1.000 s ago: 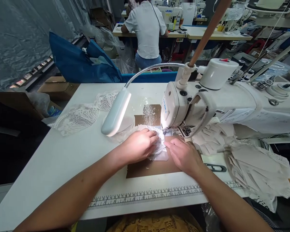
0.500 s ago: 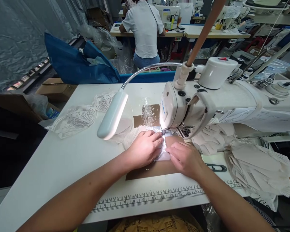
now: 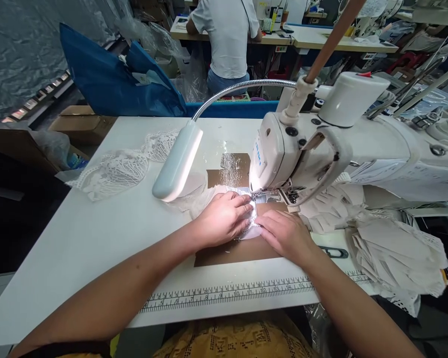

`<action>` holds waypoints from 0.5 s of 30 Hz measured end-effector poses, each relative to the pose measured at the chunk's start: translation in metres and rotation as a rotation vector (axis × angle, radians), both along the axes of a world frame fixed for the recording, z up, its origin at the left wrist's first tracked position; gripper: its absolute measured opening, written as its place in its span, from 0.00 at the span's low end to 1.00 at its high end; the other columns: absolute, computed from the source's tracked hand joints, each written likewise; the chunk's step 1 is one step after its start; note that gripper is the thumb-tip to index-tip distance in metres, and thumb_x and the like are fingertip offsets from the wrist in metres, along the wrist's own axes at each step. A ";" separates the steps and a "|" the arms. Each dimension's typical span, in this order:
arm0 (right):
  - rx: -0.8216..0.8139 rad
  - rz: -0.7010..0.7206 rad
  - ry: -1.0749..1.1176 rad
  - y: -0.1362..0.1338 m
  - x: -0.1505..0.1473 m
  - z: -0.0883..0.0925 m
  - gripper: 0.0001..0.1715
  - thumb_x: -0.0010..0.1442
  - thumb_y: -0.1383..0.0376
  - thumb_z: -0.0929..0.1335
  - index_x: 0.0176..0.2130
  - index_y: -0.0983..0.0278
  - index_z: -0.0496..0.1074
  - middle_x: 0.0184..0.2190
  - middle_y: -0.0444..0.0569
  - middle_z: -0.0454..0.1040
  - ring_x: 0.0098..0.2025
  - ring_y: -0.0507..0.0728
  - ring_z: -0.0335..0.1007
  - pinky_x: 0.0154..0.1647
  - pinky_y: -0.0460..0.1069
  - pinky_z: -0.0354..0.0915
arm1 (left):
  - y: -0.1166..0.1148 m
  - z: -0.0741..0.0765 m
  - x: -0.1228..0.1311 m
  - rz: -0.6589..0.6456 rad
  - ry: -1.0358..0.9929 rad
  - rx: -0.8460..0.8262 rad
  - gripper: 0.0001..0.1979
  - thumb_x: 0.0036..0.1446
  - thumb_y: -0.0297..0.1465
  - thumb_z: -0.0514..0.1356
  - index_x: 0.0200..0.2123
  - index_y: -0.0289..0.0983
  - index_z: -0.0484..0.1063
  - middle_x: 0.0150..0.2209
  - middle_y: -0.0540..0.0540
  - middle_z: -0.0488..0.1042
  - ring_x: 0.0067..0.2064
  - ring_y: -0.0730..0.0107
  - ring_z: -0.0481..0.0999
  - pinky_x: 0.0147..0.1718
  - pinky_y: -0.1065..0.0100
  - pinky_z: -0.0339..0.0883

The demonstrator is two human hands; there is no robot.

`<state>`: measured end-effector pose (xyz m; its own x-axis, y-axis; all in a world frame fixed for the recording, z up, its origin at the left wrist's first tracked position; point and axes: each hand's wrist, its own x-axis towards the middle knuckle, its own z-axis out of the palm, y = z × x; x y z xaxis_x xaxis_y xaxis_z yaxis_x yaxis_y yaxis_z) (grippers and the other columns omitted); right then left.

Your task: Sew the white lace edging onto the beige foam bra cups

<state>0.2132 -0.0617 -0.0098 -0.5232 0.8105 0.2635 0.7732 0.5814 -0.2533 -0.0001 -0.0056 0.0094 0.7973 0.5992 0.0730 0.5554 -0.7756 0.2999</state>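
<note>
White lace fabric [image 3: 252,229] lies under the needle area of a white sewing machine [image 3: 271,154], lit brightly there. My left hand [image 3: 224,219] rests flat on this fabric, fingers stretched toward the presser foot [image 3: 253,196]. Close in front of the needle, my right hand [image 3: 283,231] has thumb and fingertips together at the fabric's right edge. The fingers partly hide the piece. Beneath both hands, brown sheeting [image 3: 231,253] covers part of the machine bed. Sheer white material [image 3: 188,201] trails off to the left, beyond my left hand.
A gooseneck lamp [image 3: 177,161] hangs over the table left of the machine. White lace [image 3: 114,171] lies at the far left. Stacks of pale fabric pieces [image 3: 399,253] and thread snips [image 3: 334,252] are at the right. A printed ruler [image 3: 227,294] runs along the front edge. A person [image 3: 227,42] sits ahead.
The camera view has tilted and shifted slightly, so the table appears higher. Both hands stay at the fabric by the needle; my right fingers look a little flatter and closer to the left hand.
</note>
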 end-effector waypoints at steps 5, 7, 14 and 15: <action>0.060 0.045 0.004 0.000 0.000 -0.004 0.10 0.64 0.69 0.63 0.35 0.63 0.74 0.30 0.47 0.74 0.32 0.52 0.65 0.34 0.48 0.56 | 0.001 0.000 -0.001 -0.013 0.005 0.018 0.18 0.66 0.35 0.52 0.54 0.35 0.71 0.56 0.38 0.69 0.47 0.56 0.68 0.45 0.56 0.64; 0.061 0.042 0.001 -0.002 0.001 -0.004 0.10 0.63 0.69 0.64 0.34 0.63 0.74 0.29 0.46 0.73 0.31 0.52 0.64 0.33 0.48 0.55 | 0.000 0.000 -0.001 -0.026 -0.001 0.042 0.17 0.66 0.35 0.52 0.53 0.35 0.71 0.55 0.37 0.70 0.48 0.57 0.68 0.45 0.57 0.65; 0.087 0.053 -0.020 -0.003 0.002 -0.003 0.10 0.60 0.71 0.63 0.32 0.63 0.74 0.28 0.46 0.72 0.30 0.53 0.61 0.33 0.49 0.54 | -0.006 -0.007 0.001 -0.142 0.046 0.169 0.16 0.68 0.32 0.48 0.51 0.35 0.71 0.56 0.40 0.70 0.43 0.61 0.69 0.40 0.61 0.62; 0.085 0.054 -0.018 -0.003 0.002 -0.003 0.10 0.60 0.71 0.63 0.32 0.63 0.74 0.27 0.46 0.72 0.31 0.53 0.61 0.33 0.49 0.54 | -0.007 -0.009 0.001 -0.151 0.059 0.186 0.16 0.68 0.31 0.48 0.51 0.35 0.71 0.55 0.40 0.70 0.42 0.62 0.69 0.39 0.61 0.62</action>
